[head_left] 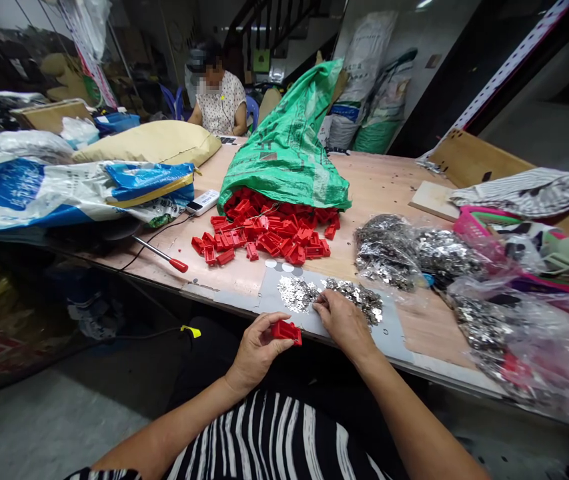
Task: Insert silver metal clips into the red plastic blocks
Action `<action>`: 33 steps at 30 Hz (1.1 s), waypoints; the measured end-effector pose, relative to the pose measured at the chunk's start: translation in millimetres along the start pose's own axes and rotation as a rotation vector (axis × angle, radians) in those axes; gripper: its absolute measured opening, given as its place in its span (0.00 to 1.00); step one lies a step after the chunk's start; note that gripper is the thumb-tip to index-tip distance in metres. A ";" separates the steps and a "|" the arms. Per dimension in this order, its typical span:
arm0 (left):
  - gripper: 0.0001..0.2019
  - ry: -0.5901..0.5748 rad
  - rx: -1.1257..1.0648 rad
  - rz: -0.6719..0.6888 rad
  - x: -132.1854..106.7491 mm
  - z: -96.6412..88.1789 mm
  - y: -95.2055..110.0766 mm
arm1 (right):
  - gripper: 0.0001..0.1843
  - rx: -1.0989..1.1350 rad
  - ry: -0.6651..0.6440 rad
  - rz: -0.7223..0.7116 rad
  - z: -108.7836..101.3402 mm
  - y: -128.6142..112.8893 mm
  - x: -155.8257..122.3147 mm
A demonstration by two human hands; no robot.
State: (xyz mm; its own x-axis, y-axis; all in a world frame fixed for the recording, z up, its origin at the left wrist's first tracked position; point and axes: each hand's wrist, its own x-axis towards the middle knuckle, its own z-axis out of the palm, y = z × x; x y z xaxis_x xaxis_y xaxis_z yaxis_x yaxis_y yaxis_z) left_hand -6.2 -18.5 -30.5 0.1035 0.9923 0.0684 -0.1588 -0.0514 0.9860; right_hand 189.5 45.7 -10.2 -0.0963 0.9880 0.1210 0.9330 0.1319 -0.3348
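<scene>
Two heaps of small silver metal pieces (pixel 327 295) lie on the grey mat (pixel 389 335) in front of me. My right hand (pixel 344 320) rests at the rightward heap, half open, its fingers (pixel 320 301) curled down onto the pieces; I can't tell whether they pinch any. My left hand (pixel 257 350) is closed around one red plastic part (pixel 288 331), which sticks out past my fingers, just above the mat's near edge. Beyond the mat, one green woven sack (pixel 284 147) lies on its side on the wooden table (pixel 379 193), with a heap of red parts (pixel 269 233), too many to count, at its mouth. At least two clear plastic bags (pixel 387 253) of silver pieces lie to my right. One red-handled screwdriver (pixel 164 257) lies left of the red heap. One co-worker (pixel 219 100) sits beyond the table.
</scene>
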 end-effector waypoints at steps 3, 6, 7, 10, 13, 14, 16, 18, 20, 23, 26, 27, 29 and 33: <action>0.21 -0.026 -0.184 -0.102 0.4 1.3 1.0 | 0.03 0.077 -0.012 -0.002 -5.7 -2.3 -1.4; 0.24 -0.039 -0.379 -0.185 0.8 3.0 2.2 | 0.05 0.301 -0.038 0.001 -12.7 -6.5 -8.1; 0.25 -0.041 -0.419 -0.200 1.0 3.5 3.0 | 0.06 0.386 -0.054 -0.008 -14.9 -8.5 -11.6; 0.27 -0.041 -0.475 -0.239 2.0 5.3 6.8 | 0.09 0.580 -0.122 -0.071 -20.5 -16.4 -24.8; 0.28 -0.027 -0.485 -0.267 2.9 7.5 10.9 | 0.10 0.658 -0.160 -0.128 -23.5 -24.7 -37.2; 0.28 -0.021 -0.481 -0.271 3.1 8.3 11.9 | 0.10 0.655 -0.161 -0.145 -23.8 -26.9 -40.3; 0.28 -0.019 -0.468 -0.271 3.2 9.8 13.3 | 0.09 0.631 -0.153 -0.183 -23.6 -29.9 -44.6; 0.28 -0.022 -0.451 -0.262 3.2 10.9 14.3 | 0.08 0.602 -0.140 -0.217 -22.8 -31.1 -46.9; 0.28 -0.026 -0.433 -0.247 3.3 11.3 15.4 | 0.08 0.591 -0.129 -0.245 -22.5 -30.9 -48.3; 0.27 -0.039 -0.401 -0.218 4.1 10.6 17.3 | 0.08 0.606 -0.148 -0.313 -24.1 -29.2 -49.6; 0.24 -0.077 -0.348 -0.190 5.2 9.2 17.7 | 0.09 0.613 -0.209 -0.384 -27.6 -26.9 -50.0; 0.24 -0.094 -0.327 -0.178 5.4 8.7 17.4 | 0.09 0.614 -0.231 -0.392 -28.6 -26.1 -50.1; 0.23 -0.125 -0.290 -0.152 5.5 8.4 16.5 | 0.08 0.632 -0.258 -0.384 -29.8 -24.8 -50.5; 0.23 -0.150 -0.248 -0.141 4.5 9.6 15.7 | 0.03 0.717 -0.286 -0.256 -30.0 -23.0 -53.1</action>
State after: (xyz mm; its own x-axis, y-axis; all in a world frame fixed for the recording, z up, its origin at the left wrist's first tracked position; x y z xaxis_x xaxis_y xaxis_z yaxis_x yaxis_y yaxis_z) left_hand 1.1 -15.9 -13.3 0.2817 0.9591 -0.0263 -0.3651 0.1325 0.9215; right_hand 183.5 -12.2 19.0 -0.4517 0.8898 0.0644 0.4300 0.2804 -0.8582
